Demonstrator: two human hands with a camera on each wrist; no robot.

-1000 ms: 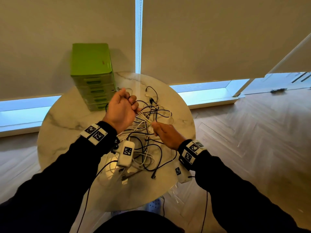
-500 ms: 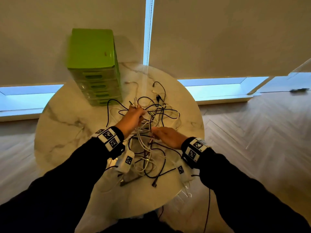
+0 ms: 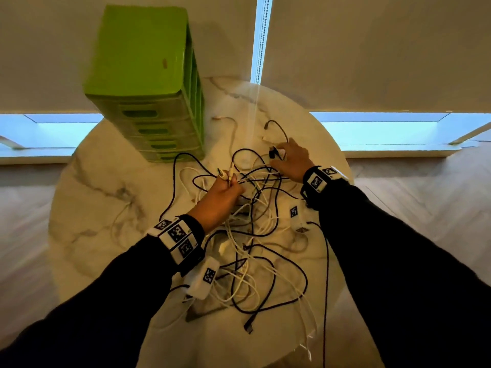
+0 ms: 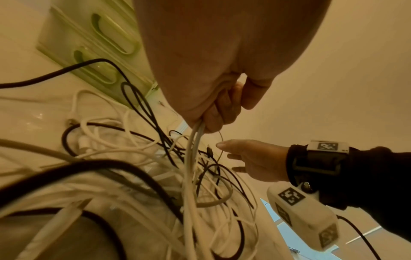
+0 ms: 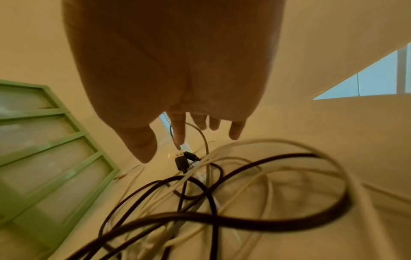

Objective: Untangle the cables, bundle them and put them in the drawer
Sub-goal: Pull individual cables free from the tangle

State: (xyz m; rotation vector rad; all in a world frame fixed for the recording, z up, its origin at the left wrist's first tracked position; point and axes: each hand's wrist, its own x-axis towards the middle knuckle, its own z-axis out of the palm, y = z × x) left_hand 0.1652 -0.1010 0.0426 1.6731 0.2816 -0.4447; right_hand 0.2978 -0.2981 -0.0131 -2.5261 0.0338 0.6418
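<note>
Cables point(image 3: 255, 235) sprawl knotted across the round marble table point(image 3: 93, 208); left hand point(image 3: 223, 197) grips several white strands, right hand point(image 3: 292, 160) reaches spread-fingered toward the plugs point(image 5: 181, 161). Green drawer unit point(image 3: 148, 83) stands behind, drawers closed.

A round marble-patterned desk point(image 3: 87, 197) stands on a pale herringbone wood floor point(image 3: 425, 197). Behind it, beige roller blinds point(image 3: 372, 49) hang nearly to the low window sills, with a bead chain point(image 3: 261, 38) dangling in the gap between them.

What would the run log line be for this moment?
left hand: grips white cables | right hand: open, reaching black plug | green drawers: closed
</note>
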